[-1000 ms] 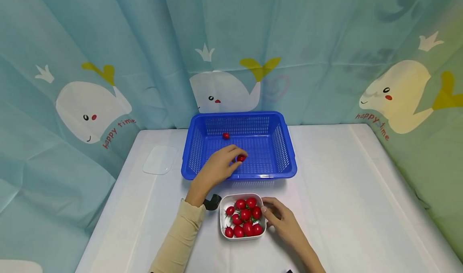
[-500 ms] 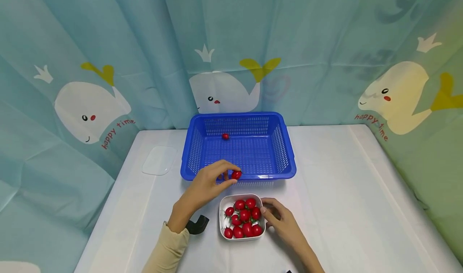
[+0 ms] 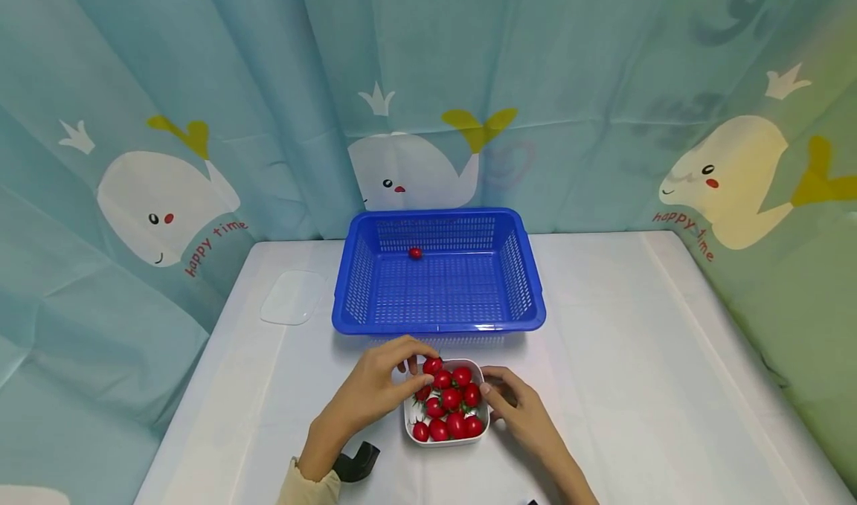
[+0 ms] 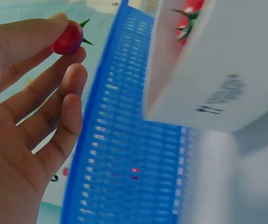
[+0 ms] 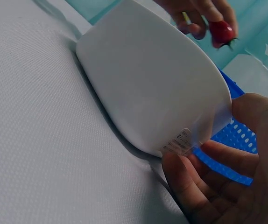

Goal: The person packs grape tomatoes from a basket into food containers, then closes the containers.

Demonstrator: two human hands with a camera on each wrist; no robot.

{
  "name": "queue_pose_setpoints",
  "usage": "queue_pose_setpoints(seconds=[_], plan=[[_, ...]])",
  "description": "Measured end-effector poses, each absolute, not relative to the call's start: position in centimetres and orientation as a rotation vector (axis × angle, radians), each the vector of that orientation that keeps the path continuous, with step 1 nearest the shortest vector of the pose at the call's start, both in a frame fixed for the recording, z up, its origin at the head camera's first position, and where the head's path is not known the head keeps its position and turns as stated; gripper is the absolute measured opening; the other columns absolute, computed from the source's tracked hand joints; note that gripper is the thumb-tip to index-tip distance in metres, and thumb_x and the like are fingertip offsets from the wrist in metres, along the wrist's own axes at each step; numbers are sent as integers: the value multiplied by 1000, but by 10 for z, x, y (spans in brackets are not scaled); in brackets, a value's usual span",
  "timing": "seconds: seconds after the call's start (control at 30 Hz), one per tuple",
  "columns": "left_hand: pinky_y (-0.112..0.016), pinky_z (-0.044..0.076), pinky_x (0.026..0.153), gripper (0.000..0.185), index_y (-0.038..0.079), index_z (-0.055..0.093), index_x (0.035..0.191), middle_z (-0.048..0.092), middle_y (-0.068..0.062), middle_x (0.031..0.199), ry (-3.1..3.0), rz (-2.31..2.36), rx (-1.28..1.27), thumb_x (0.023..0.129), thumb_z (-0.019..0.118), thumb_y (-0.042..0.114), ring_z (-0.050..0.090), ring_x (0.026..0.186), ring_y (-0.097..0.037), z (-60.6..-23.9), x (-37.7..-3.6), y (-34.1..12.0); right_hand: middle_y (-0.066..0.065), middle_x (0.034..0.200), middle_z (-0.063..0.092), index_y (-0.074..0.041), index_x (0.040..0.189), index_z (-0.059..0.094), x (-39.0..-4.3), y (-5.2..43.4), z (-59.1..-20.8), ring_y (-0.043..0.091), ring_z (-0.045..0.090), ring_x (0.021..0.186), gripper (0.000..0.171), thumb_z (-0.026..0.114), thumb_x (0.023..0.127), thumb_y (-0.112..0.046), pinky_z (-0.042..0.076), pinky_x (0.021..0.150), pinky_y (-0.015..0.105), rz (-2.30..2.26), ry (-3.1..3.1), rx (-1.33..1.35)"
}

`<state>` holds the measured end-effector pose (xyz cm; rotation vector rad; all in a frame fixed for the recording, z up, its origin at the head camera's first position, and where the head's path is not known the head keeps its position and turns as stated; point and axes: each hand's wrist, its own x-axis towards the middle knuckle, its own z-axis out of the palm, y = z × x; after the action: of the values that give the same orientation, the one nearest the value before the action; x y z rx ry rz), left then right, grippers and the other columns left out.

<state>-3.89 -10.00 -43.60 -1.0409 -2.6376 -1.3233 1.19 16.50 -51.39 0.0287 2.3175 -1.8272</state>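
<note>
My left hand pinches a red cherry tomato between thumb and forefinger, its green stem pointing outward. Hand and tomato hover over the far-left part of a white square container, which holds several more cherry tomatoes. The other fingers of that hand are loosely bent, away from the fruit. At the container's right side my right hand grips it, thumb near the rim and fingers against the lower wall. From the right wrist view the container's contents are hidden by its wall.
A blue plastic basket stands just behind the container, with one cherry tomato near its back wall. On the white table to the left lies a clear lid. A patterned curtain hangs behind.
The left hand has come back from inside the basket toward me with the pinched tomato, and is now over the white container. The right hand stays at the container's side.
</note>
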Motion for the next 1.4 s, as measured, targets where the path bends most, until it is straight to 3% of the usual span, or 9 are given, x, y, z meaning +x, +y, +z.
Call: queue_pose_setpoints(seconds=[0.17,0.37,1.13,1.4], plan=[[-25,56,82,31,22,72,118,72,12,108,-2662,-1222,-984,90,83,18,62,96,-13,-452,-31,-101,16,103,72,-4,134,63,11,166,-515,8,66,79,37,65,103,-23,59,67,27,-1830,2323,18],[-31,57,94,29,22,74,114,74,12,108,-2670,-992,-932,87,85,19,62,108,-10,-467,-27,-103,16,103,72,-3,135,63,11,166,-515,8,66,78,37,64,103,-23,59,67,26,-1832,2322,0],[-28,57,94,31,29,76,112,72,15,108,-2744,-783,-876,84,88,24,63,106,-7,-472,-22,-104,17,103,72,-3,134,63,12,165,-515,8,66,78,37,65,103,-23,59,67,26,-1843,2311,15],[-36,59,95,45,21,71,121,65,6,117,-2756,-884,-764,81,90,21,65,113,-14,-476,-19,-95,17,105,73,-4,135,63,12,165,-513,9,67,79,37,65,103,-24,59,67,26,-1832,2319,27]])
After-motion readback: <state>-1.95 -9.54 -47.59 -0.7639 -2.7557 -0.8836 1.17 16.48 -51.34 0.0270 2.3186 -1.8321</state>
